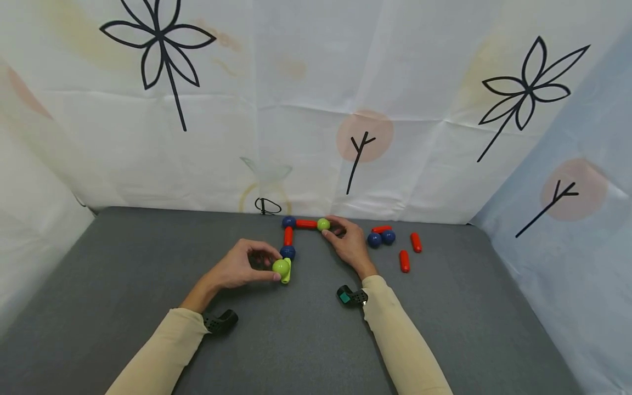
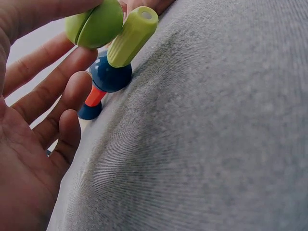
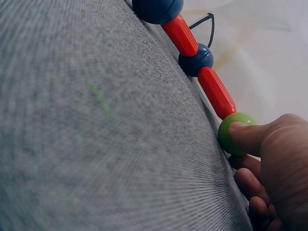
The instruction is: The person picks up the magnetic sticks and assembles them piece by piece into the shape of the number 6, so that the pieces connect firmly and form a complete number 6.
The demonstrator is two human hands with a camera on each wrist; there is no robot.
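My left hand [image 1: 244, 265] pinches a green ball [image 2: 101, 24] between thumb and fingers, beside a ribbed green rod [image 2: 133, 37]. That rod joins a blue ball [image 1: 287, 252], from which a red rod [image 1: 288, 236] runs back to another blue ball [image 1: 288, 221] at the corner. A second red rod [image 1: 306, 224] leads right from the corner to another green ball [image 3: 233, 137]. My right hand [image 1: 351, 245] holds this end ball, thumb on top and fingers on its far side. In the left wrist view the left green ball overlaps the green rod's side.
Right of my right hand lie two loose blue balls [image 1: 374, 240] with a red rod [image 1: 382, 229] behind them. Two more red rods [image 1: 405, 261] lie farther right on the grey table [image 1: 296, 340]. A printed cloth [image 1: 306, 153] hangs along the back edge.
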